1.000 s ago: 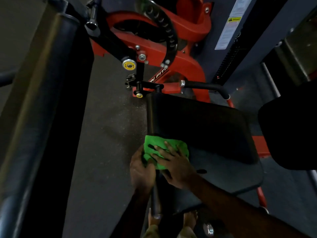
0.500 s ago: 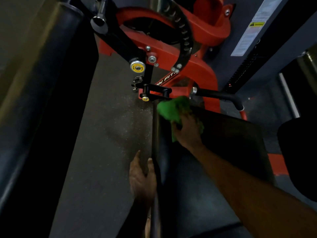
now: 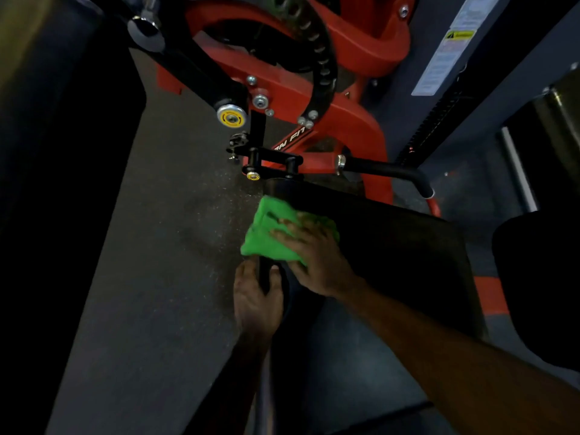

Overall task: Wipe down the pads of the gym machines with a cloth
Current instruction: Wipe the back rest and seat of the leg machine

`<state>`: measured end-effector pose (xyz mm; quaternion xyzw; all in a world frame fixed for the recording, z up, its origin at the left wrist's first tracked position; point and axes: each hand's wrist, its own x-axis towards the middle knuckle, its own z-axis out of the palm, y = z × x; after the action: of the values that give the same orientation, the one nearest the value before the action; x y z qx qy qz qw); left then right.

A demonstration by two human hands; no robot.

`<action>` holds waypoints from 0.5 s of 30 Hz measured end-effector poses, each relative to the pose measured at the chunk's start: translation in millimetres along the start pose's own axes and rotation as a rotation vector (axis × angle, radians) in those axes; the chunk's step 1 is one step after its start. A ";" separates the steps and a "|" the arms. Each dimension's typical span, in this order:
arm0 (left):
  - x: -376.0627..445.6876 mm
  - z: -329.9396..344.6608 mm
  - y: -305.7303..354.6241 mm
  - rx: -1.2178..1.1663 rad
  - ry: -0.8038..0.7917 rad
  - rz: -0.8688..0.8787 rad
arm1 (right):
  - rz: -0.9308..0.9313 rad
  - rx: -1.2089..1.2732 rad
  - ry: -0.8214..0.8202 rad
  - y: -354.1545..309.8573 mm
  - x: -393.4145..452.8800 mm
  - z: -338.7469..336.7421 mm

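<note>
The red machine frame (image 3: 342,127) with its black lever (image 3: 383,169) and the small pin with a yellow cap (image 3: 253,176) stands just beyond the far edge of the black seat pad (image 3: 392,246). This is, I think, the first risk: if the wiping stroke goes too far forward, the knuckles can hit this metal, or the cloth can catch on the pin.

A second risk is at the left edge of the pad. The green cloth (image 3: 266,233) hangs partly over this edge, above the grey floor (image 3: 150,277), so a quick pull can let it slip off the pad. The light is weak, so dirty spots on the dark pad can easily be missed.

The right hand (image 3: 317,255) lies flat on the cloth with spread, nearly straight fingers and presses it on the far left corner of the pad; the forearm comes in from the lower right. The left hand (image 3: 255,301) is just beside it, below the cloth, with fingers curled around the left side edge of the pad, probably to steady it.
</note>
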<state>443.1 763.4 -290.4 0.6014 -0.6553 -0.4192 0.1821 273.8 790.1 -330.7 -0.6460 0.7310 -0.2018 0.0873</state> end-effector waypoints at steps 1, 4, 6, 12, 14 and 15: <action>-0.6 2.6 -0.2 0.001 0.000 -0.016 | -0.028 0.001 -0.018 9.3 -12.8 -1.2; -8.6 5.5 3.8 0.041 -0.042 0.004 | 0.544 0.011 0.237 30.1 -47.1 5.4; -10.6 6.1 3.8 0.093 -0.043 0.075 | 0.891 0.022 0.311 23.9 -62.3 9.9; -34.9 17.0 9.0 0.244 -0.180 0.166 | 0.548 0.218 -0.015 -18.4 -160.1 2.5; -43.4 16.0 23.8 0.275 -0.239 0.199 | 0.699 0.450 -0.059 -19.8 -169.7 -24.3; -44.6 16.8 29.8 0.282 -0.259 0.206 | 0.833 0.599 -0.040 -20.0 -166.8 -36.8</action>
<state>421.0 808.7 -265.4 0.4917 -0.7835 -0.3764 0.0524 302.8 958.6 -311.6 -0.2504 0.8346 -0.3381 0.3557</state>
